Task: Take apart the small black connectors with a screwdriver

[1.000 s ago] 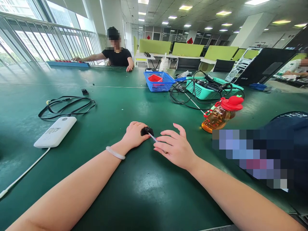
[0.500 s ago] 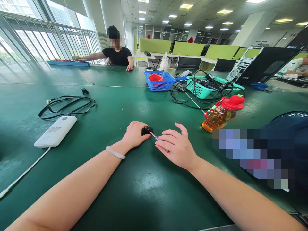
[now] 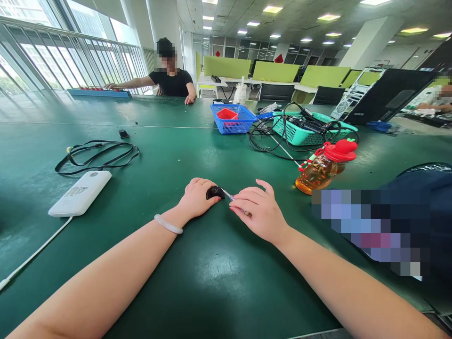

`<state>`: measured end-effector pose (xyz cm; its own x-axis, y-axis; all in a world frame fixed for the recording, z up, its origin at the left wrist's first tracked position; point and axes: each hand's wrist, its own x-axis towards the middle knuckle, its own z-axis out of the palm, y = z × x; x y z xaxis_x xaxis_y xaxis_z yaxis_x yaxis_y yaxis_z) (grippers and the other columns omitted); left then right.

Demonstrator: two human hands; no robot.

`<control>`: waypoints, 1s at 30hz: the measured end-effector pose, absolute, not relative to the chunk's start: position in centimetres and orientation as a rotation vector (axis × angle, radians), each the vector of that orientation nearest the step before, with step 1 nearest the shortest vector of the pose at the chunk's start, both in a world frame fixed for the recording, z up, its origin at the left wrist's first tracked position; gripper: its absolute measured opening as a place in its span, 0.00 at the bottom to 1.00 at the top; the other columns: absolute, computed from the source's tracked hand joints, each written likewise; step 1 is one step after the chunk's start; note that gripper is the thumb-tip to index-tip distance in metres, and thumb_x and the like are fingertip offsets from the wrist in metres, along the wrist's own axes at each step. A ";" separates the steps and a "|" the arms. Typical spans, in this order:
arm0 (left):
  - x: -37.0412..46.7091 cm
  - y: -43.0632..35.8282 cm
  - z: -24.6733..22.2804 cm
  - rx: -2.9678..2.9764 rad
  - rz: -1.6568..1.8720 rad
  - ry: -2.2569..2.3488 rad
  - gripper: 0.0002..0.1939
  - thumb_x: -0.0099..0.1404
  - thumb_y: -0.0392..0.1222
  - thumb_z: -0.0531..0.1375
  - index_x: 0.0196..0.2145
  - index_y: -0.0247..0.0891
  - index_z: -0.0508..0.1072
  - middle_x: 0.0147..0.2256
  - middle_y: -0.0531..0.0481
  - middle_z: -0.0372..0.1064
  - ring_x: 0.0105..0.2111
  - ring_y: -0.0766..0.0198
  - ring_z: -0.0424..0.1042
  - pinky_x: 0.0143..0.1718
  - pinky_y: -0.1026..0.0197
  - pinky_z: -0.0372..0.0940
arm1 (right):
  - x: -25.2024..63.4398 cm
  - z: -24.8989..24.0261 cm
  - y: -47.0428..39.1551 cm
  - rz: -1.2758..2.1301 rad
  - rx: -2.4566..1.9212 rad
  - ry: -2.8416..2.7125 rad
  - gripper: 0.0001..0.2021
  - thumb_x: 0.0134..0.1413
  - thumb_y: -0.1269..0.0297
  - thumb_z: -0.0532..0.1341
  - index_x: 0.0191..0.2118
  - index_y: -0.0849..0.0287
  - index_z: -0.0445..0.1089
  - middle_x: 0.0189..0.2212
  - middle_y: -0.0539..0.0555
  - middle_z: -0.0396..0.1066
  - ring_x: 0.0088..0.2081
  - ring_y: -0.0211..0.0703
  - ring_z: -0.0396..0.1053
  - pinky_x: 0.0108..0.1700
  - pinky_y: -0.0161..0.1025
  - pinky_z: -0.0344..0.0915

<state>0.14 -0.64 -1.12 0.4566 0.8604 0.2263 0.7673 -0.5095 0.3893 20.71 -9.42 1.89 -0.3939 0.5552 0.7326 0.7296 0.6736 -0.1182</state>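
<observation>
On the green table (image 3: 219,249), my left hand (image 3: 198,197) grips a small black part (image 3: 214,192) between thumb and fingers. A thin metal tool (image 3: 228,194) is pinched in my right hand (image 3: 260,210), its tip pointing left at the edge of the black part. Whether the tip touches the part is too small to tell. My right index finger or another finger is raised away from the tool.
A white power bank (image 3: 80,194) and black strap (image 3: 99,155) lie left. Beyond are a blue basket (image 3: 235,123), a teal basket (image 3: 300,134) with cables, and a bottle (image 3: 319,172). Dark fabric (image 3: 409,207) is at right. A person (image 3: 173,82) sits across the table.
The tool's tip has shifted from over the black part to its right edge, and my right hand has moved slightly up and right. My left hand still grips the part.
</observation>
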 end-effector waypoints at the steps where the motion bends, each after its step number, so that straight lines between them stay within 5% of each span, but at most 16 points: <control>1: 0.1 -0.6 -1.1 2.478 0.587 1.410 0.17 0.61 0.50 0.61 0.47 0.43 0.74 0.51 0.48 0.72 0.57 0.48 0.61 0.60 0.44 0.56 | 20.9 1.8 -9.2 -0.227 -1.006 -2.070 0.04 0.60 0.66 0.62 0.34 0.52 0.74 0.34 0.47 0.79 0.38 0.40 0.74 0.60 0.53 0.54; 7: 0.1 -0.5 -1.2 2.478 0.598 1.380 0.17 0.60 0.50 0.62 0.46 0.43 0.74 0.50 0.48 0.73 0.56 0.48 0.61 0.60 0.45 0.57 | 21.6 1.8 -8.7 -0.025 -1.048 -1.886 0.02 0.59 0.65 0.62 0.36 0.52 0.72 0.34 0.49 0.79 0.35 0.42 0.75 0.56 0.52 0.61; 30: 0.1 -0.4 -1.4 2.488 0.556 1.433 0.21 0.61 0.52 0.61 0.49 0.41 0.73 0.53 0.46 0.71 0.57 0.47 0.61 0.59 0.44 0.57 | 20.9 2.0 -9.5 -0.328 -0.869 -2.116 0.02 0.58 0.66 0.64 0.34 0.52 0.73 0.33 0.46 0.79 0.36 0.39 0.73 0.58 0.50 0.55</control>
<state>0.14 -0.41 -1.43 0.4537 0.8650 0.2141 0.7832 -0.5017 0.3674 20.86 -9.46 1.97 -0.4375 0.4718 0.7655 0.6815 0.7294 -0.0600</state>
